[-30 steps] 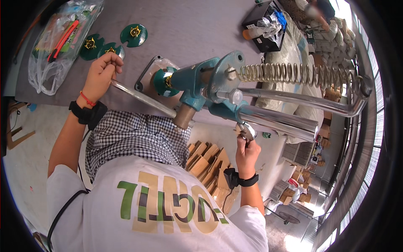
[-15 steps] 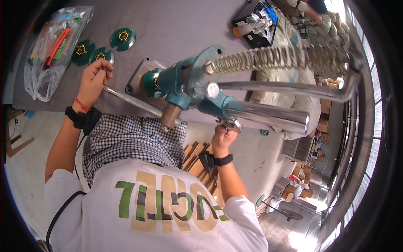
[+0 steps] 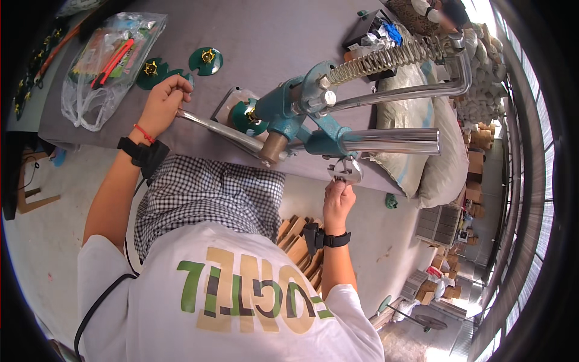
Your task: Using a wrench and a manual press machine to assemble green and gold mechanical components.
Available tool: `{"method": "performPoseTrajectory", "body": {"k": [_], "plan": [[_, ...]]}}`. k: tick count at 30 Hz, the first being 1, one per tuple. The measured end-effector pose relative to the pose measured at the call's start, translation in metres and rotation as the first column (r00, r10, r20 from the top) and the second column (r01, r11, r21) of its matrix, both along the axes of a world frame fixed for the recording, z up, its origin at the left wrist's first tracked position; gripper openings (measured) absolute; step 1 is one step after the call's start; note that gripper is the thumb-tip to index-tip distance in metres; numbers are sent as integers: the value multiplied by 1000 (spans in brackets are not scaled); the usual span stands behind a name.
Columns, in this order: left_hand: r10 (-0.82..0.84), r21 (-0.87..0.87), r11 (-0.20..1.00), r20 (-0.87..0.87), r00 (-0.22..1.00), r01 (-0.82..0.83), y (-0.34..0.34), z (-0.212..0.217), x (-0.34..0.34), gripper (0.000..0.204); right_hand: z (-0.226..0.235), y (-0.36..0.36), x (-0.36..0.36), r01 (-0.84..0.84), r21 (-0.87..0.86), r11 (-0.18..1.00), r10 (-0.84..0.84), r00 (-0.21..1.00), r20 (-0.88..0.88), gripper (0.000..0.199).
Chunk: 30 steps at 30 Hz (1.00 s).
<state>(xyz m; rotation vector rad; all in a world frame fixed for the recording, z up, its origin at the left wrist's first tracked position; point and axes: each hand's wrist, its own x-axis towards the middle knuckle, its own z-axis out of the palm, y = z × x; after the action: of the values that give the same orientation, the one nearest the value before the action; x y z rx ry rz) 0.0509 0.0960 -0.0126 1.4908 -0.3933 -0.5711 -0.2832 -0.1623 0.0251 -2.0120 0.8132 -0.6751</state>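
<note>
A teal hand press (image 3: 289, 108) with a long spring and chrome bars stands at the table's front edge. My left hand (image 3: 163, 105) is closed around the end of its steel lever (image 3: 220, 130), just in front of the green discs. Under the press head sits a green disc with a gold centre (image 3: 247, 117). Below the thick chrome column, my right hand (image 3: 339, 202) is closed on a silver wrench (image 3: 345, 171), whose jaw end shows above the fingers; its handle is hidden. Left of the press lie green discs with gold star-shaped centres (image 3: 206, 60), one partly behind my left hand.
A clear plastic bag (image 3: 90, 111) with a red utility knife (image 3: 113, 63) on it lies at the left of the table. At the back right are a black box (image 3: 365, 39) and pale woven sacks (image 3: 401, 130). Another person (image 3: 449, 15) is at the far top right.
The view has shifted, so the table, press and hands sit farther right in the picture. My left hand stays at the lever's end. The wrench stays in my right hand, its jaws now showing more.
</note>
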Motion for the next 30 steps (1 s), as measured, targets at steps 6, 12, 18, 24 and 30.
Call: {"method": "performPoseTrajectory", "body": {"k": [6, 12, 18, 24, 30], "plan": [[10, 5, 1000, 36, 999, -10, 3, 1, 1, 20, 52, 11, -13, -100, -318, 943, -46, 906, -421, 22], [-11, -14, 1000, 34, 999, 11, 5, -3, 3, 20, 82, 15, 4, -319, -555, 768, -173, 730, -661, 34], [-3, -15, 1000, 5, 1000, 3, 2, 0, 1, 21, 102, 8, 18, -403, -624, 669, -226, 690, -688, 39], [-9, -19, 1000, -2, 1000, 9, 5, 0, 0, 21, 113, 9, 32, -530, -587, 612, -220, 599, -770, 41], [-13, -15, 1000, 42, 999, 13, 2, 2, 0, 22, 83, -14, 17, -480, -625, 616, -185, 683, -706, 41]]}}
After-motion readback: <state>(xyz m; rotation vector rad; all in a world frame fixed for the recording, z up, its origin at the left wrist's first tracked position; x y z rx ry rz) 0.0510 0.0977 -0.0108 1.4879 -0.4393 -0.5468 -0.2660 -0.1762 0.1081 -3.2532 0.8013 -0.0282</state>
